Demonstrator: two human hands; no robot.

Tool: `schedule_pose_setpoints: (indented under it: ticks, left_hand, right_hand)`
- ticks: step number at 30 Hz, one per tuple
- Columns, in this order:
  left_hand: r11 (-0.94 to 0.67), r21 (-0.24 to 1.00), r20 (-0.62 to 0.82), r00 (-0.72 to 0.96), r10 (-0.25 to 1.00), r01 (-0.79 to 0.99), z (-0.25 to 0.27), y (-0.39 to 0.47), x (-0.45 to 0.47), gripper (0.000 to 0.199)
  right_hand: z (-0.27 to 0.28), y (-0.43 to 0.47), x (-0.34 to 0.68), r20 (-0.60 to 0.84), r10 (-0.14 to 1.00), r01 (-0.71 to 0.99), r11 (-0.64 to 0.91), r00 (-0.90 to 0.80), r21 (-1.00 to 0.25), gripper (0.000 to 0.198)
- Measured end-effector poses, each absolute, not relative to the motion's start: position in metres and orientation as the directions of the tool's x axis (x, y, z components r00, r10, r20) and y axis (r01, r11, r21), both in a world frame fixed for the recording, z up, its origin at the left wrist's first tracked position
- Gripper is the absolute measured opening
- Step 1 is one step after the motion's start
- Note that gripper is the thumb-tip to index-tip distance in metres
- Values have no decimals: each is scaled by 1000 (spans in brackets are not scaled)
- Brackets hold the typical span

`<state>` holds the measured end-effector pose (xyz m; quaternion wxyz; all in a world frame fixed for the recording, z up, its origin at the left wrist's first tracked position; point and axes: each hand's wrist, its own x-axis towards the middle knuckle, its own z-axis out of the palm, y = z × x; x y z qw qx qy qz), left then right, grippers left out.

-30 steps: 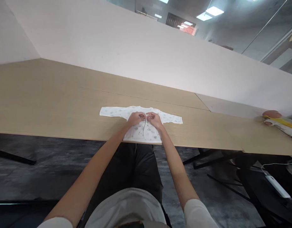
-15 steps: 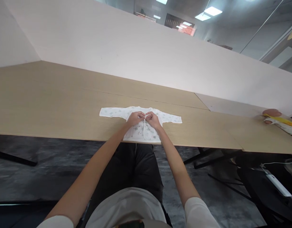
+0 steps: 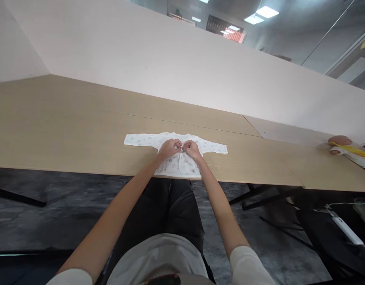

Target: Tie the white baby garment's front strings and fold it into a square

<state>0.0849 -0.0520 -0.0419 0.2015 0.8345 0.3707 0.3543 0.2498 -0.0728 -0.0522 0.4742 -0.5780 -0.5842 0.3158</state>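
A small white baby shirt (image 3: 187, 163) with a fine print lies spread on the table, its sleeves stretched out to both sides and its hem along the front edge. My left hand (image 3: 170, 148) pinches the shirt's front opening near the upper chest, fingertips pressed together. Close beside it, my right hand (image 3: 191, 149) pinches the other side of the same opening. The fingertips of both hands almost meet at the centre line. Whatever fastener sits between them is too small to make out.
The shirt is on a long wooden table (image 3: 66, 126) backed by a white partition (image 3: 141, 55). At the far right lies a doll-like figure (image 3: 339, 141) with yellow and white cloth. A black chair (image 3: 325, 229) holding a white power strip (image 3: 347, 230) stands below right.
Both hands stay at the shirt's front opening, with only slight shifts of the fingers. The shirt lies as before.
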Motion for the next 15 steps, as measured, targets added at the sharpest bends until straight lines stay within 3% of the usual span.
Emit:
schedule_pose_setpoints:
  ticks: [9,15]
  left_hand:
    - [-588,688,389,468,794,425,-45,-50,83,22]
    - [-575,681,384,448,808,453,-49,-48,83,23]
  right_hand:
    - [-46,-75,251,134,985,329,91,109,-940,13]
    - [-44,-80,252,192,977,437,135,90,-889,12]
